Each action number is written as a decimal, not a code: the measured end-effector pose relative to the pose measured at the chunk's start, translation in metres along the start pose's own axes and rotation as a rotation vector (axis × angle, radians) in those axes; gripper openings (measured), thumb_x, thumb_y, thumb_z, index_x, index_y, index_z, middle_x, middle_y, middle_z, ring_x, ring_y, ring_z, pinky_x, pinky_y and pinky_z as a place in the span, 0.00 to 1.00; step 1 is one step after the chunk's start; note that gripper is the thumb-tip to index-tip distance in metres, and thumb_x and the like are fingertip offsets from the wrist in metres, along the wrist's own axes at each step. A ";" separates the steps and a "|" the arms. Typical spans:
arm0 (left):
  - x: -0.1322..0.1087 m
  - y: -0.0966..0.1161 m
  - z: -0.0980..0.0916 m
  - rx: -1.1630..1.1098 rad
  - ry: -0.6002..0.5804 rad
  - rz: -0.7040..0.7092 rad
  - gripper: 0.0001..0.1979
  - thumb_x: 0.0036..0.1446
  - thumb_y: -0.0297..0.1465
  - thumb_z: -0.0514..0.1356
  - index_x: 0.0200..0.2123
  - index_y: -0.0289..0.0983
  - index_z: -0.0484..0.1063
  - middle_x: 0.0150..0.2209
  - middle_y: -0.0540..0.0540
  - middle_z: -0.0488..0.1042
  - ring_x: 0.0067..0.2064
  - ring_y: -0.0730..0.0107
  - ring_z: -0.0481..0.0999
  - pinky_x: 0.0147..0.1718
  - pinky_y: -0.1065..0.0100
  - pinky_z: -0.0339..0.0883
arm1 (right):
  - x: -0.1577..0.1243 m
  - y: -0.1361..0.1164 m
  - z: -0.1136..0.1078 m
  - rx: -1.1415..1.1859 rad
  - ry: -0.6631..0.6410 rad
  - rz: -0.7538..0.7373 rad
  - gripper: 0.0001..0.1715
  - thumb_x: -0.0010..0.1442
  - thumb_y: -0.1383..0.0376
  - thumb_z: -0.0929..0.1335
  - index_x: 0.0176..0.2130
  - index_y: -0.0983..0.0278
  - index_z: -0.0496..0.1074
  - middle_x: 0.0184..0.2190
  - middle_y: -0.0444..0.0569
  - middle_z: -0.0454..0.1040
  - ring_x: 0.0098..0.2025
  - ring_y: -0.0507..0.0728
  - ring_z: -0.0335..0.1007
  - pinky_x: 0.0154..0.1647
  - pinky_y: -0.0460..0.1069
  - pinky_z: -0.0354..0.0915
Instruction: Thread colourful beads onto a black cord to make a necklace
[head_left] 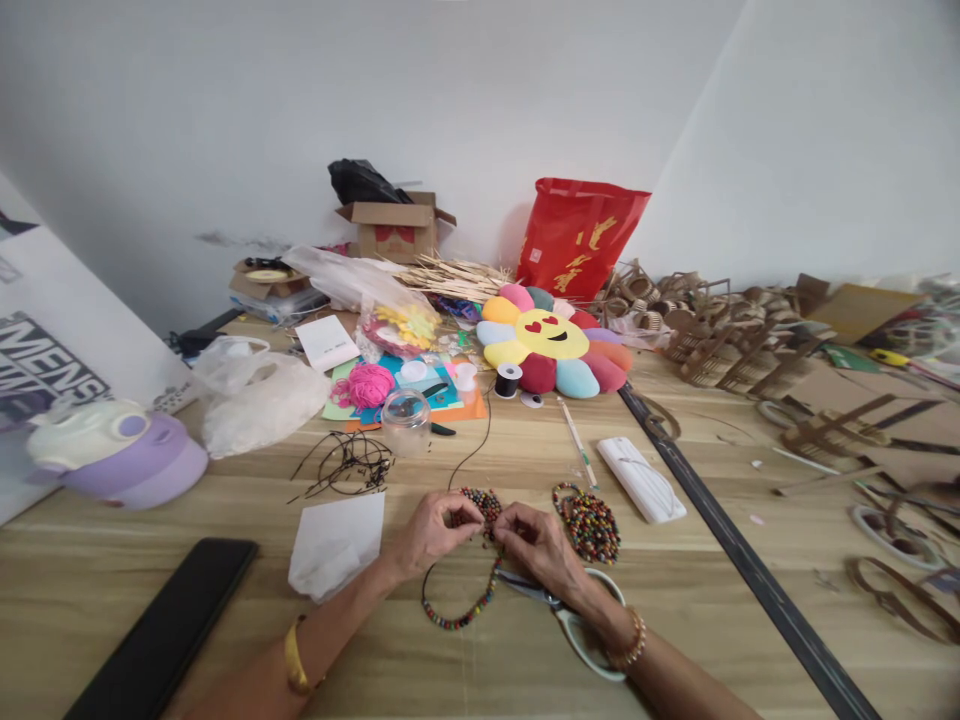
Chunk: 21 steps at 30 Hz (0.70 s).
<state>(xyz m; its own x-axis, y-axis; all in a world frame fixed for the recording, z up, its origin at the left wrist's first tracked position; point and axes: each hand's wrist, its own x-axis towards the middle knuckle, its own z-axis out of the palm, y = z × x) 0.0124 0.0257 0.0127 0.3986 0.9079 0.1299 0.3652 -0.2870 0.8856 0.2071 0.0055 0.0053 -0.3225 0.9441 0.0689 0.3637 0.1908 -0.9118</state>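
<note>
Wooden table: left hand, right hand, both pinch-tight on beaded strand.

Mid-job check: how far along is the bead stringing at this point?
Done: a curved run of coloured beads sits threaded on the beaded strand below the hands. In hand: left hand and right hand pinch its upper end. Left: a bead pile lies beside the right hand, apparently unstrung, the black cord appears to lead to the spool, and the scissors lie under the right wrist.
</note>
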 end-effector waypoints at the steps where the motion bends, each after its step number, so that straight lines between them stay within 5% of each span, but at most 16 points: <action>1: 0.000 0.001 0.000 -0.010 -0.004 -0.003 0.03 0.49 0.25 0.62 0.27 0.34 0.77 0.28 0.47 0.79 0.32 0.69 0.76 0.34 0.71 0.66 | 0.000 0.000 0.000 0.001 -0.002 0.001 0.07 0.56 0.66 0.66 0.29 0.67 0.71 0.23 0.44 0.68 0.25 0.49 0.59 0.24 0.43 0.56; 21: -0.001 -0.001 0.001 -0.005 -0.017 0.022 0.03 0.49 0.25 0.62 0.28 0.36 0.78 0.29 0.48 0.80 0.32 0.70 0.76 0.35 0.71 0.67 | -0.001 -0.005 0.001 -0.020 -0.007 0.004 0.07 0.55 0.67 0.65 0.27 0.67 0.70 0.22 0.44 0.68 0.23 0.49 0.59 0.23 0.42 0.56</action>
<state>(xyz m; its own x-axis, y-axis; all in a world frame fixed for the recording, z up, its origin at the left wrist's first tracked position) 0.0128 0.0250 0.0111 0.4204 0.8961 0.1421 0.3521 -0.3055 0.8847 0.2047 0.0036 0.0094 -0.3272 0.9429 0.0622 0.3826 0.1924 -0.9037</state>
